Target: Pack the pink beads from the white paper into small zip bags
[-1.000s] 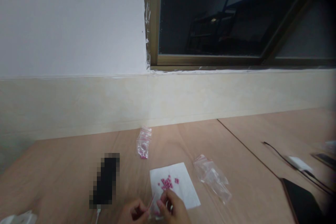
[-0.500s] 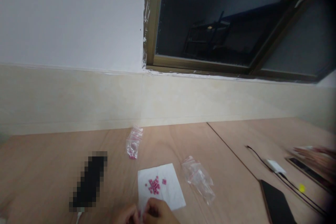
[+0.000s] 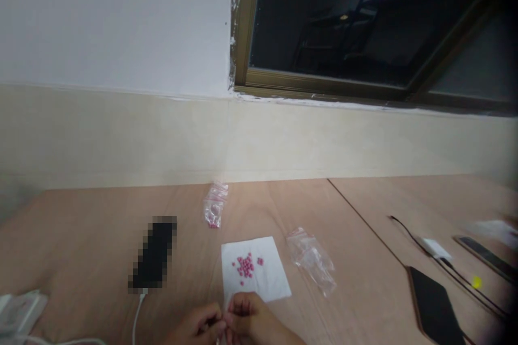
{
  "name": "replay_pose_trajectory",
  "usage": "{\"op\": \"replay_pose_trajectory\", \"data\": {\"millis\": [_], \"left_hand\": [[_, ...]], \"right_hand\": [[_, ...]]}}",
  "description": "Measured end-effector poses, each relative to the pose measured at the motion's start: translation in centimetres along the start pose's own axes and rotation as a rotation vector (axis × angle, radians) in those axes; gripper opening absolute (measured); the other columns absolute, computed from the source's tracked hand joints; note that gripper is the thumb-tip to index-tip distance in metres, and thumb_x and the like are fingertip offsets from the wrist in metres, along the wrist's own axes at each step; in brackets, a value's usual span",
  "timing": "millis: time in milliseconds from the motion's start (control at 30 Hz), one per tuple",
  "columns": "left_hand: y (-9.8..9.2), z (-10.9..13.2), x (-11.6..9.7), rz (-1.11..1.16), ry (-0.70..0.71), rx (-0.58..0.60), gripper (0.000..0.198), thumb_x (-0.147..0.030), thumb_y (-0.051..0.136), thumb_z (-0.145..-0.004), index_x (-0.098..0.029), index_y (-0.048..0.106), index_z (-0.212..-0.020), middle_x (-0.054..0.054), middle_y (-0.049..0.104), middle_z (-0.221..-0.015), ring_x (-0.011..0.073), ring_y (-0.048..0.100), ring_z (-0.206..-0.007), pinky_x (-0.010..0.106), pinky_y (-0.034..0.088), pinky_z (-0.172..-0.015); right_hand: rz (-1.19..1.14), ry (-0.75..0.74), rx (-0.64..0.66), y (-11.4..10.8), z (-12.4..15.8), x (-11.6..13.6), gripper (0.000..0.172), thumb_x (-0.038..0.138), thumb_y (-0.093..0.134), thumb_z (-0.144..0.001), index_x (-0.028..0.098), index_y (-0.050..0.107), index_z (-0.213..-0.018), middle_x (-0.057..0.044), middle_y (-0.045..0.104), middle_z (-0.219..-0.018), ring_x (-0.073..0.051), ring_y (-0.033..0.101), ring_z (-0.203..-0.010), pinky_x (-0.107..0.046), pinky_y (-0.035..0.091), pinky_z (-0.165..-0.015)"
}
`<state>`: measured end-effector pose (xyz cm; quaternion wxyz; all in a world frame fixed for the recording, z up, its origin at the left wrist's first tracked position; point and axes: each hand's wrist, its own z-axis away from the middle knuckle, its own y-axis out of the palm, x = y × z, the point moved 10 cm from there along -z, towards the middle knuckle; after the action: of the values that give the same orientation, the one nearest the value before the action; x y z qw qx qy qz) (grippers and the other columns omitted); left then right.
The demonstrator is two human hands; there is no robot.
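At the bottom edge, my left hand (image 3: 204, 325) and my right hand (image 3: 256, 319) meet fingertip to fingertip, fingers pinched together. Whatever lies between the fingertips is too small and blurred to make out. Just beyond them, a white paper sheet (image 3: 273, 272) lies flat on the table, its near edge partly covered by my right hand. On the sheet is a loose pile of small pink beads (image 3: 245, 266), with a small cluster of pink beads (image 3: 260, 261) to its right.
A small zip bag (image 3: 214, 207) with pink beads inside lies behind the sheet; clear plastic bags (image 3: 311, 261) lie to its right. A pixelated dark phone (image 3: 154, 253) with a white cable is left. Rightward are a dark tablet-like device (image 3: 436, 304), a white adapter (image 3: 436, 248) and cables.
The view has shifted, so the table and its items sit higher and further right. My hands stay together at the sheet's near edge. A white box at lower left has come into view.
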<state>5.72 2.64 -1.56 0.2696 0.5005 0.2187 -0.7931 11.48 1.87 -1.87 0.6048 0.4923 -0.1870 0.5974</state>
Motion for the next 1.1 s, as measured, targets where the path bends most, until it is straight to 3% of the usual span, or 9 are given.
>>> {"op": "replay_pose_trajectory", "data": {"millis": [167, 333, 467, 567, 700, 800, 900, 1000, 1100], "left_hand": [[-0.8, 0.1, -0.1, 0.046, 0.001, -0.041, 0.049, -0.065, 0.05, -0.071, -0.016, 0.052, -0.066, -0.003, 0.049, -0.06, 0.0095, 0.045, -0.052, 0.019, 0.04, -0.049], [-1.9, -0.9, 0.8, -0.151, -0.062, -0.163, 0.039, -0.053, 0.052, -0.072, -0.019, 0.042, -0.057, -0.006, 0.041, -0.051, 0.0085, 0.039, -0.045, 0.018, 0.029, -0.041], [-3.2, -1.0, -0.6, -0.373, -0.015, -0.299, 0.022, -0.024, 0.053, -0.067, -0.019, 0.037, -0.052, -0.007, 0.036, -0.052, 0.0101, 0.036, -0.053, 0.021, 0.026, -0.05], [-4.6, -0.5, -0.9, -0.425, -0.039, -0.38, 0.02, -0.016, 0.047, -0.065, -0.019, 0.033, -0.051, -0.007, 0.033, -0.052, 0.0104, 0.034, -0.054, 0.023, 0.024, -0.051], [-4.3, -0.5, -0.3, -0.409, -0.079, -0.324, 0.018, -0.02, 0.046, -0.069, -0.019, 0.037, -0.054, -0.007, 0.036, -0.053, 0.0107, 0.036, -0.053, 0.022, 0.025, -0.05], [-3.0, -1.3, -1.1, -0.382, 0.011, -0.259, 0.003, -0.019, 0.05, -0.069, -0.018, 0.047, -0.068, -0.005, 0.048, -0.063, 0.0124, 0.044, -0.059, 0.022, 0.034, -0.054], [-3.2, -2.1, -2.6, -0.4, 0.099, -0.316, 0.021, -0.009, 0.049, -0.064, -0.017, 0.052, -0.082, -0.001, 0.054, -0.077, 0.0147, 0.05, -0.07, 0.024, 0.04, -0.063], [-4.5, -2.2, -4.1, -0.426, 0.145, -0.42, 0.035, -0.005, 0.046, -0.064, -0.017, 0.053, -0.096, 0.004, 0.053, -0.092, 0.0178, 0.053, -0.085, 0.028, 0.044, -0.075], [-4.6, -1.9, -6.0, -0.445, 0.253, -0.414, 0.043, -0.003, 0.044, -0.066, -0.019, 0.054, -0.104, 0.006, 0.051, -0.109, 0.0209, 0.047, -0.107, 0.036, 0.037, -0.095]], "right_hand": [[0.093, -0.014, 0.043, 0.5, 0.4, 1.7, 0.029, 0.042, 0.062, -0.059, 0.018, 0.048, -0.062, 0.004, 0.052, -0.051, -0.007, 0.042, -0.039, -0.02, 0.029, -0.041], [0.244, -0.008, -0.164, -1.6, 0.1, 1.6, 0.008, 0.018, 0.054, -0.057, 0.018, 0.049, -0.064, 0.007, 0.048, -0.05, -0.008, 0.044, -0.046, -0.02, 0.031, -0.047], [0.405, -0.076, -0.38, -3.2, 0.7, 2.5, 0.009, 0.01, 0.05, -0.058, 0.018, 0.046, -0.057, 0.006, 0.045, -0.055, -0.011, 0.046, -0.058, -0.022, 0.033, -0.055], [0.485, -0.063, -0.4, -3.3, 1.0, 2.6, 0.015, 0.012, 0.051, -0.063, 0.018, 0.044, -0.052, 0.006, 0.04, -0.05, -0.01, 0.041, -0.054, -0.022, 0.029, -0.052], [0.531, -0.074, -0.405, -2.9, 1.2, 3.2, 0.017, 0.01, 0.05, -0.064, 0.018, 0.043, -0.051, 0.006, 0.04, -0.051, -0.009, 0.038, -0.054, -0.022, 0.026, -0.051], [0.516, -0.14, -0.347, -1.8, 1.1, 4.3, 0.016, 0.009, 0.047, -0.065, 0.018, 0.043, -0.052, 0.006, 0.042, -0.053, -0.009, 0.039, -0.054, -0.022, 0.028, -0.052], [0.55, -0.188, -0.308, -1.3, 1.2, 5.4, 0.016, 0.01, 0.047, -0.065, 0.018, 0.043, -0.051, 0.006, 0.042, -0.052, -0.009, 0.039, -0.053, -0.021, 0.027, -0.05], [0.644, -0.216, -0.41, -2.7, 1.8, 6.3, 0.016, 0.012, 0.048, -0.063, 0.018, 0.042, -0.05, 0.005, 0.042, -0.051, -0.01, 0.039, -0.052, -0.022, 0.025, -0.05], [0.651, -0.274, -0.467, -4.0, 2.2, 7.0, 0.015, 0.016, 0.049, -0.063, 0.019, 0.043, -0.051, 0.004, 0.043, -0.051, -0.011, 0.04, -0.052, -0.023, 0.026, -0.051]]}}
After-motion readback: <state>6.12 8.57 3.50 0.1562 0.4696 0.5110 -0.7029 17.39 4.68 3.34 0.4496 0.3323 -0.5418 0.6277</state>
